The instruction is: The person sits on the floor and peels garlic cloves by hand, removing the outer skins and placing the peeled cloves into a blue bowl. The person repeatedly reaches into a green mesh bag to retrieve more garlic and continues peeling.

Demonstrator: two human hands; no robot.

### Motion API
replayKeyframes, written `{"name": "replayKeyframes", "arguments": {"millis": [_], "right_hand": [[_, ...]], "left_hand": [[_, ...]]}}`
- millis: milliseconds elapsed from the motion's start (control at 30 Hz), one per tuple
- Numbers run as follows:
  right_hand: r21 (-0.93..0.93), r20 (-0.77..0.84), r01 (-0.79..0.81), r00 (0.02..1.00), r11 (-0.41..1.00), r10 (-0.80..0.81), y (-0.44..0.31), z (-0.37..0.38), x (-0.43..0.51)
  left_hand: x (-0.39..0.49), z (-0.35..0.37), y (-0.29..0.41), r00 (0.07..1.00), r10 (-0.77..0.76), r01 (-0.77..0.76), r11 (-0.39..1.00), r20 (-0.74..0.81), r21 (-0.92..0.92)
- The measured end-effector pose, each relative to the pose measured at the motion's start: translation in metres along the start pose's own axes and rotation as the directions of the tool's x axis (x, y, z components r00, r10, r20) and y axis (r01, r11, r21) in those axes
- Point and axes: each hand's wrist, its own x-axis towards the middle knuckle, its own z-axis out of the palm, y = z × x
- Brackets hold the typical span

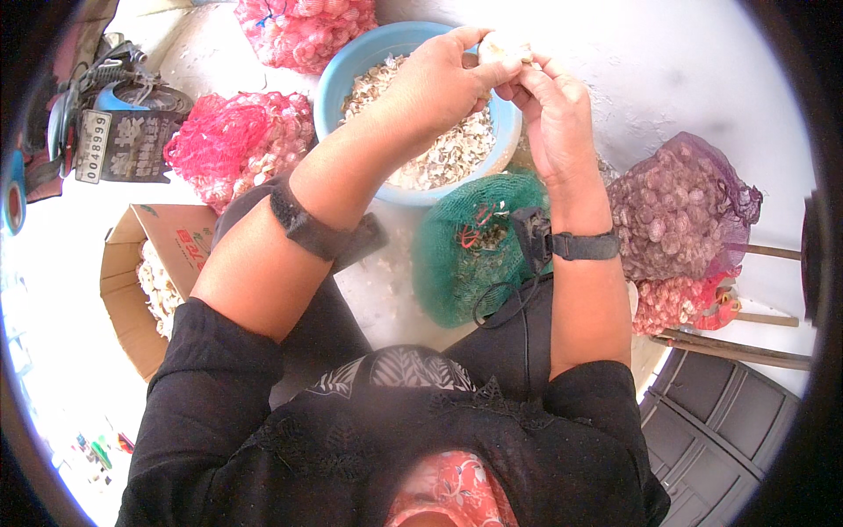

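A pale garlic bulb [498, 49], washed out by glare, is held up over the far right rim of a light-blue plastic basin [327, 109]. My left hand [454, 76] grips the bulb from its left side, thumb across the front. From the right, my right hand [553, 109] pinches at the bulb's edge with thumb and forefinger, where small pale bits show. Beneath both hands, the basin holds many small cream-and-brown garlic pieces [454, 155]; whether these are cloves or skins is hard to tell. My forearms hide part of the basin.
A green mesh bag [448, 263] lies between my knees. Red mesh bags of garlic [247, 141] [309, 29] stand left and beyond. At right, a purple mesh bag [678, 204] rests above another red one [672, 303]. A cardboard box [125, 290] holds pale garlic. A motorbike [125, 112] stands far left.
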Motion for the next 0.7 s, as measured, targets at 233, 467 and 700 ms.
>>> {"name": "replayKeyframes", "arguments": {"millis": [233, 467, 700], "right_hand": [[0.175, 0.053, 0.041, 0.997, 0.984, -0.051, 0.007, 0.005, 0.003], [0.566, 0.219, -0.188, 0.973, 0.802, 0.073, 0.015, 0.021, -0.005], [0.541, 0.241, -0.2, 0.967, 0.817, 0.077, 0.015, 0.021, -0.002]], "left_hand": [[-0.005, 0.007, 0.002, 0.999, 0.01, -0.013, 0.997, -0.044, -0.077], [-0.002, 0.013, 0.006, 0.997, 0.05, -0.06, 0.984, -0.062, -0.171], [0.0, 0.006, 0.005, 0.997, -0.013, 0.001, 0.99, -0.08, -0.144]]}}
